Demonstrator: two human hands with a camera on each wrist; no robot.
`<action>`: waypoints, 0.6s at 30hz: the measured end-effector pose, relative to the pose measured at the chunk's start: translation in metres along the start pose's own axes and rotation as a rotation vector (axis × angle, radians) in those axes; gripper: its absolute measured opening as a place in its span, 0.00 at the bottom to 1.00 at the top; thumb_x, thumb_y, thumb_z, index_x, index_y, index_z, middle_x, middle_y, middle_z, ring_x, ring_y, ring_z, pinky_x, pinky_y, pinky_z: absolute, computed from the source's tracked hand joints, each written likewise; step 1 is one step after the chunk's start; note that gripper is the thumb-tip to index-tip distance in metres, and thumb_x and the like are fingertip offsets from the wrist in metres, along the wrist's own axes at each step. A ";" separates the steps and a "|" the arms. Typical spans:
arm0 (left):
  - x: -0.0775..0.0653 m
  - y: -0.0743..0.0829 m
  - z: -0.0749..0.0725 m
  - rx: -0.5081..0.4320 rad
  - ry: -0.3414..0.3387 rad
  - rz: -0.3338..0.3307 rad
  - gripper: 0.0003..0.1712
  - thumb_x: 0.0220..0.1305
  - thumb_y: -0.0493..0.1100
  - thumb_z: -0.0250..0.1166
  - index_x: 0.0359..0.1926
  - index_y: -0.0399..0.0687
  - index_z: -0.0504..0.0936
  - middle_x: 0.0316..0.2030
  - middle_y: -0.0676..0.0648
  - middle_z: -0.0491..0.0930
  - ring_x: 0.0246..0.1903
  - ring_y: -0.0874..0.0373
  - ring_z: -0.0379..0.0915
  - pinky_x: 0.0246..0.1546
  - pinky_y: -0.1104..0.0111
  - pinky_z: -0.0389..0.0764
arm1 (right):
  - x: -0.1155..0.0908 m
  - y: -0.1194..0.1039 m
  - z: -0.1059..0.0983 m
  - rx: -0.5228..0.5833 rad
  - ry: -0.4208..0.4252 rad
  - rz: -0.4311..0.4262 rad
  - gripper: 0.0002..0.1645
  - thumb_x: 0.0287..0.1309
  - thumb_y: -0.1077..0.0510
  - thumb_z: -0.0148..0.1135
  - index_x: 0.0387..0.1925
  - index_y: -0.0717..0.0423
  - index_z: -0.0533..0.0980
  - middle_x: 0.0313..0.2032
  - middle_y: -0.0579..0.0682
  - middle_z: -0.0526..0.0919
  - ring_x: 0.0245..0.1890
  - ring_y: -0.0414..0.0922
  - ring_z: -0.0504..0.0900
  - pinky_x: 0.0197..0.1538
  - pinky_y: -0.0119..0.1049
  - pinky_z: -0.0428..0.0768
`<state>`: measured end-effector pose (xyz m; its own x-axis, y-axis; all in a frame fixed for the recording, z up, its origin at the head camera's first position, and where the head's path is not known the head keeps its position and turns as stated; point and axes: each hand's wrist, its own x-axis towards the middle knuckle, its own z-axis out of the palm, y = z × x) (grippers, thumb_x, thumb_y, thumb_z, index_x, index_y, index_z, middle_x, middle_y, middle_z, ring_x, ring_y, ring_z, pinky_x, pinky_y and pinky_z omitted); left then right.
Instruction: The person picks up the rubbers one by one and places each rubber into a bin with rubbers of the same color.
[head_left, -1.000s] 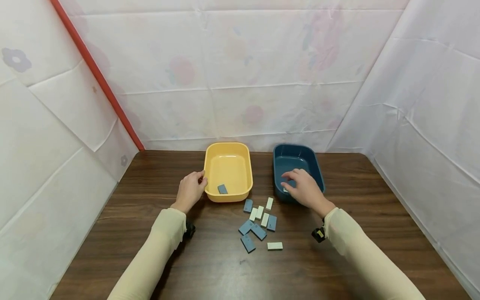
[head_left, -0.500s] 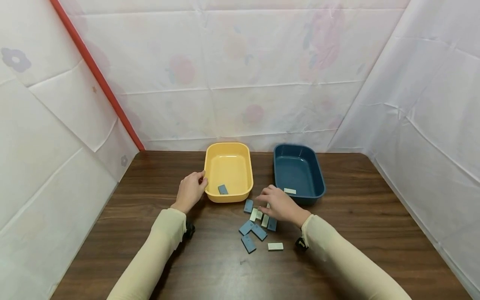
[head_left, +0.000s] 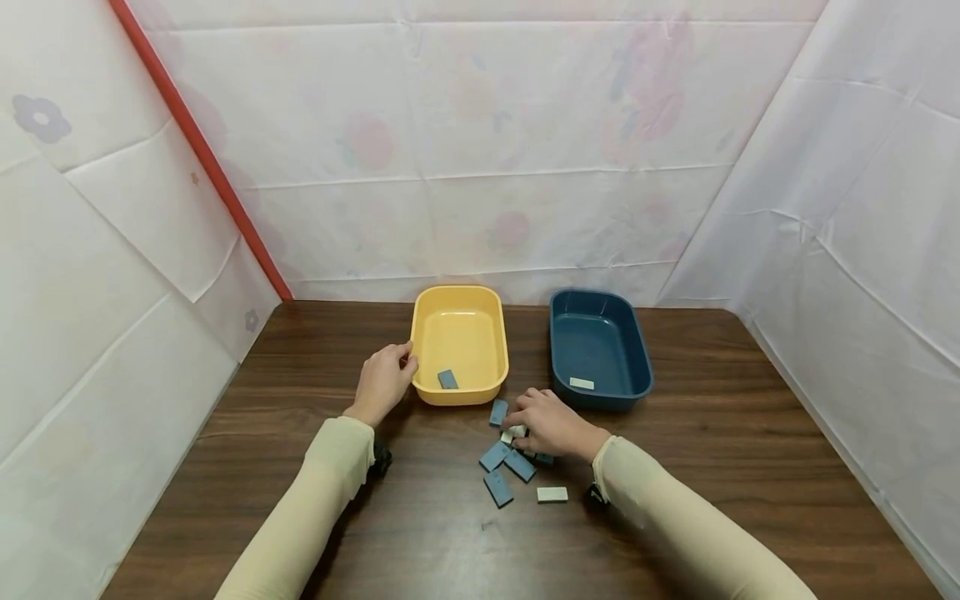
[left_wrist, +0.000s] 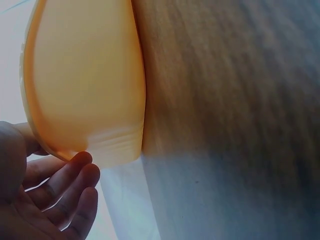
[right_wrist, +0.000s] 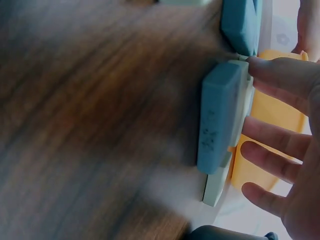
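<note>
My left hand [head_left: 381, 383] holds the near-left rim of a yellow tub [head_left: 459, 342], thumb on one side and fingers on the other, as the left wrist view shows. One grey-blue block [head_left: 447, 379] lies inside the tub. My right hand [head_left: 555, 425] is over a loose group of blocks, pinching a pale green block [head_left: 517, 431] between thumb and fingers. Beside it in the right wrist view is a blue block [right_wrist: 217, 120] with small dark marks. My right hand partly covers several blocks.
A dark blue tub [head_left: 596, 346] stands at the back right with one pale green block [head_left: 581, 383] in it. Several grey-blue blocks [head_left: 498, 488] and a pale green block [head_left: 552, 495] lie on the wooden table [head_left: 337, 542]. A white patterned cloth [head_left: 465, 167] hangs behind.
My right hand has left the dark blue tub, moved left and toward me, and taken hold of a pale green block. My left hand stays at the yellow tub's rim.
</note>
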<state>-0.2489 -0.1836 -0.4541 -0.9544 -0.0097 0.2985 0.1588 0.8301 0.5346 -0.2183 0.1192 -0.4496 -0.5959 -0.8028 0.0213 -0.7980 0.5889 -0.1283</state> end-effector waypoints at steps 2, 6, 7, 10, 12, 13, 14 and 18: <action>0.000 0.000 0.000 0.001 0.001 0.002 0.22 0.67 0.42 0.59 0.59 0.36 0.79 0.42 0.38 0.85 0.34 0.49 0.79 0.36 0.58 0.80 | 0.000 0.000 0.002 -0.014 0.004 -0.009 0.17 0.56 0.47 0.69 0.48 0.41 0.84 0.41 0.44 0.81 0.41 0.43 0.73 0.46 0.41 0.72; 0.000 0.001 0.000 -0.003 -0.004 0.000 0.22 0.67 0.42 0.59 0.59 0.36 0.79 0.42 0.38 0.84 0.33 0.50 0.79 0.35 0.59 0.79 | 0.001 -0.001 0.007 -0.021 0.013 -0.004 0.17 0.56 0.45 0.68 0.48 0.41 0.84 0.42 0.44 0.81 0.42 0.43 0.73 0.46 0.39 0.72; 0.000 0.001 0.000 -0.003 -0.004 -0.001 0.22 0.68 0.42 0.59 0.59 0.36 0.79 0.42 0.38 0.84 0.33 0.50 0.79 0.34 0.59 0.79 | 0.001 -0.001 0.008 -0.021 0.017 0.001 0.17 0.56 0.45 0.68 0.48 0.41 0.84 0.42 0.44 0.81 0.42 0.43 0.73 0.46 0.39 0.72; -0.001 0.001 0.000 -0.005 -0.006 -0.006 0.22 0.68 0.42 0.59 0.59 0.36 0.78 0.42 0.38 0.84 0.33 0.50 0.78 0.34 0.59 0.79 | 0.002 -0.003 0.010 -0.018 0.029 0.011 0.16 0.57 0.45 0.67 0.47 0.41 0.84 0.41 0.43 0.81 0.42 0.43 0.73 0.46 0.38 0.72; -0.001 0.001 0.000 -0.007 -0.004 -0.007 0.22 0.68 0.42 0.59 0.59 0.36 0.78 0.42 0.38 0.84 0.33 0.50 0.79 0.34 0.59 0.79 | 0.002 -0.004 0.010 -0.018 0.036 0.011 0.15 0.58 0.45 0.67 0.46 0.41 0.84 0.41 0.43 0.81 0.42 0.43 0.73 0.45 0.37 0.72; -0.001 0.001 0.000 -0.007 -0.004 -0.008 0.22 0.68 0.42 0.59 0.59 0.36 0.78 0.42 0.38 0.84 0.33 0.50 0.79 0.34 0.59 0.79 | 0.002 -0.004 0.010 -0.020 0.037 0.011 0.15 0.58 0.45 0.67 0.46 0.41 0.84 0.41 0.43 0.81 0.42 0.43 0.73 0.45 0.37 0.71; -0.001 0.001 0.000 -0.009 -0.004 -0.009 0.22 0.68 0.42 0.59 0.59 0.36 0.78 0.42 0.38 0.84 0.34 0.50 0.79 0.34 0.59 0.80 | 0.002 -0.005 0.009 -0.020 0.037 0.011 0.15 0.58 0.45 0.67 0.46 0.41 0.84 0.40 0.43 0.81 0.42 0.43 0.73 0.44 0.36 0.71; -0.002 0.000 0.000 -0.012 0.000 -0.006 0.22 0.67 0.41 0.59 0.59 0.35 0.78 0.42 0.38 0.84 0.35 0.49 0.80 0.36 0.57 0.80 | 0.002 -0.006 0.005 -0.003 0.046 0.008 0.14 0.59 0.45 0.66 0.46 0.41 0.84 0.39 0.43 0.80 0.40 0.42 0.72 0.42 0.34 0.70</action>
<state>-0.2473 -0.1836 -0.4546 -0.9555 -0.0147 0.2947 0.1558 0.8232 0.5460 -0.2142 0.1133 -0.4540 -0.6059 -0.7928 0.0658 -0.7932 0.5958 -0.1258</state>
